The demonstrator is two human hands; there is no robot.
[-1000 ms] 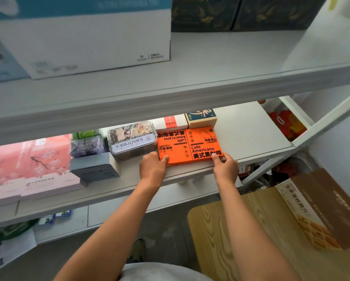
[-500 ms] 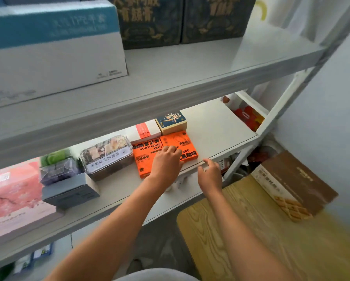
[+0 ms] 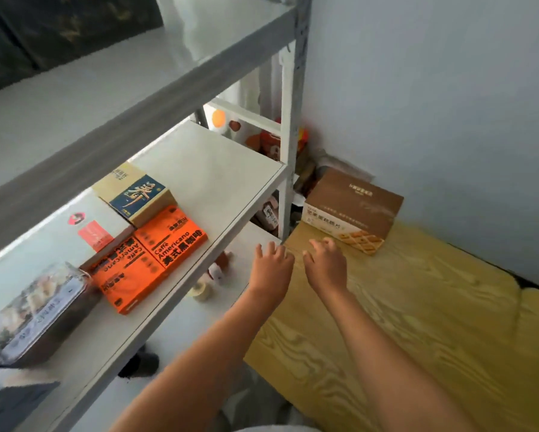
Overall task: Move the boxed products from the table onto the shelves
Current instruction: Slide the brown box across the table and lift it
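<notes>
While both hands hang free over the near corner of the desk, the entry stands thus;

Step in hand: reaching for the last boxed product; judged, not seen done
Left hand (image 3: 273, 263): grip wide, fingers spread and relaxed, holding nothing; just beside the right hand, apart from it
Right hand (image 3: 326, 263): grip wide, fingers spread, holding nothing; nearest the target
Brown box (image 3: 352, 210): one; lies on the desk (image 3: 418, 322) just beyond the right fingertips, not touched; long, with a waffle picture on its near face
How to do it well: take the brown box by its two short ends, one grip each; lift level, since a long carton held at one end would likely tip; swing it left, clear of the shelf upright (image 3: 288, 157) that stands between hands and shelf
Placing spot: bare stretch of the middle shelf (image 3: 218, 169), up and left of the left hand; judged broad enough, though this cannot be confirmed
Orange boxes (image 3: 149, 254): two; flat, side by side, touching, well left of the left hand, near the shelf's front edge
Navy-and-tan box (image 3: 135, 194): one; behind the orange pair
White box with red label (image 3: 95, 235): one; behind the orange pair, partly under the shelf above
Clear-lidded tub (image 3: 34, 313): one; far left of both hands
Grey box (image 3: 12, 397): one; only partly in view, at the bottom left
Products left on desk: one
</notes>
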